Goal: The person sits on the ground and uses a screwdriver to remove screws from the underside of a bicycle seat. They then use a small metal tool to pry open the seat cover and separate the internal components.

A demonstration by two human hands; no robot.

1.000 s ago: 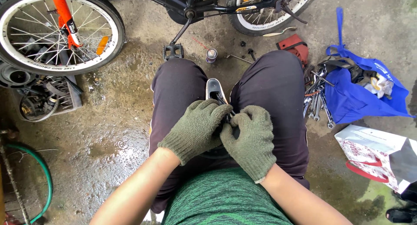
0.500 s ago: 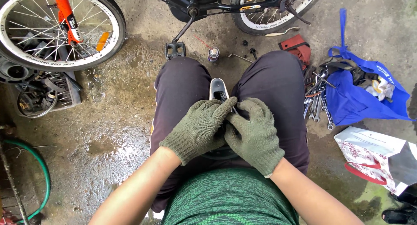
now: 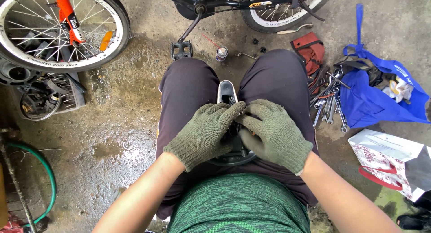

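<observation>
Blue bag point(image 3: 377, 98), scattered wrenches point(image 3: 330, 105), spray can point(image 3: 221, 53), orange-forked wheel point(image 3: 58, 28)

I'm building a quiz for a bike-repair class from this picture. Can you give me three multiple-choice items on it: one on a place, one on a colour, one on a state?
1. Where does the pile of wrenches lie?
A. beside the blue bag
B. under the orange-forked wheel
C. on the lap

2. What colour are the gloves?
A. red
B. olive green
C. white

3. How do the hands stand?
A. both on the part in the lap
B. one raised in the air
C. both flat on the floor

Answers:
1 A: the wrenches lie on the floor against the blue bag.
2 B: left hand and right hand wear olive green knit gloves.
3 A: both hands rest on the black saddle-like part between the thighs.
</observation>
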